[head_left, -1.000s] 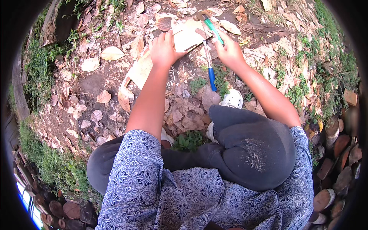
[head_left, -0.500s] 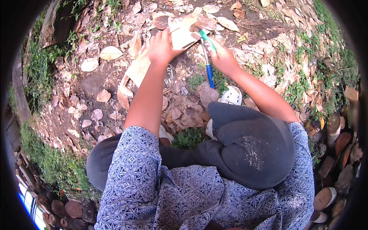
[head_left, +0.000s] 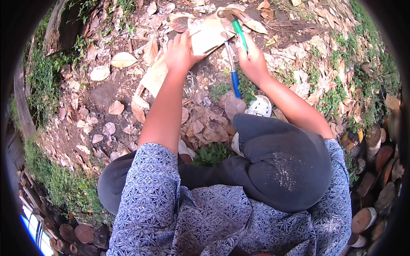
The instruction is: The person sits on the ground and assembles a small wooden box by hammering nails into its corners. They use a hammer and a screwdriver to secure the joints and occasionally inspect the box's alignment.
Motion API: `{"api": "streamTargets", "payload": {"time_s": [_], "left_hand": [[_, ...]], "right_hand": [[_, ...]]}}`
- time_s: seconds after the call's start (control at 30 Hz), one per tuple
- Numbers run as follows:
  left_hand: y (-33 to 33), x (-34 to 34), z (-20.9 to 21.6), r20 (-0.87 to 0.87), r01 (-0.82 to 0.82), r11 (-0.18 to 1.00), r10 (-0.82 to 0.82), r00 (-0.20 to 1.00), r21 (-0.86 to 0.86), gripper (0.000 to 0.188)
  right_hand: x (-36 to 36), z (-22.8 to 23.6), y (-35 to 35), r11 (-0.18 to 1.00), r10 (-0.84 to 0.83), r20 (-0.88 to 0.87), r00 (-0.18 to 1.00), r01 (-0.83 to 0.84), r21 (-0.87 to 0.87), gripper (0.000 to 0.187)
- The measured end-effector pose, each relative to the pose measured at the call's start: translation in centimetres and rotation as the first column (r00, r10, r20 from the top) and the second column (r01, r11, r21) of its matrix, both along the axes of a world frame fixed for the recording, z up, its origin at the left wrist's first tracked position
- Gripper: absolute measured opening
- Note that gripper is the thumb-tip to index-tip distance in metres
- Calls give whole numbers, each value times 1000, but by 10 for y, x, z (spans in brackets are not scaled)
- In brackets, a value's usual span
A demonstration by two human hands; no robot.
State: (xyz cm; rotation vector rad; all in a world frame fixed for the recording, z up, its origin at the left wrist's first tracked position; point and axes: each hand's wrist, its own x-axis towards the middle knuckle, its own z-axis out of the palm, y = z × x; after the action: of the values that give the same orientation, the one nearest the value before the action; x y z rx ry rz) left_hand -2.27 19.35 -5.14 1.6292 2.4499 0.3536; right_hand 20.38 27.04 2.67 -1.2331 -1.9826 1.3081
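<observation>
A pale wooden board (head_left: 153, 79) lies slantwise on the ground in front of me. My left hand (head_left: 180, 53) grips it across the middle, with the thumb spread toward the near edge and the fingertips at the far side. In my right hand (head_left: 253, 63) is a claw hammer (head_left: 237, 29) with a green handle, its metal head raised beyond the board's far right end. Beside that end rests a tool with a blue grip (head_left: 235, 84) and a silver shaft; its tip meets the board's edge, and its exact kind is unclear.
Dry leaves (head_left: 124, 59) and wood chips cover the soil around the board. My white shoe (head_left: 259, 106) stands near the blue grip. Green plants (head_left: 212, 154) grow between my feet. Stacked cut logs (head_left: 363, 219) line the lower right, and a thick timber (head_left: 64, 25) stands upper left.
The green-handled hammer has risen up and away from the board's far end, with my right hand turning slightly rightward. My left hand and the board have stayed in place.
</observation>
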Motion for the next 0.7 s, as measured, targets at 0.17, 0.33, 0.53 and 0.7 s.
{"api": "streamTargets", "payload": {"time_s": [0.17, 0.33, 0.53, 0.7], "left_hand": [[5, 4, 3, -6, 0, 1000, -1, 1000, -28, 103], [5, 5, 2, -3, 27, 1000, -27, 1000, -14, 103], [6, 3, 4, -3, 26, 999, -26, 1000, -31, 104], [0, -11, 11, 132, 153, 975, -175, 976, 160, 81]], "right_hand": [[7, -23, 12, 960, 277, 301, 912, -273, -58, 47], [11, -17, 10, 958, 268, 326, 906, -216, -186, 46], [23, -16, 18, 978, 154, 227, 962, -115, -173, 39], [50, -32, 13, 927, -29, 159, 987, 86, -365, 39]]}}
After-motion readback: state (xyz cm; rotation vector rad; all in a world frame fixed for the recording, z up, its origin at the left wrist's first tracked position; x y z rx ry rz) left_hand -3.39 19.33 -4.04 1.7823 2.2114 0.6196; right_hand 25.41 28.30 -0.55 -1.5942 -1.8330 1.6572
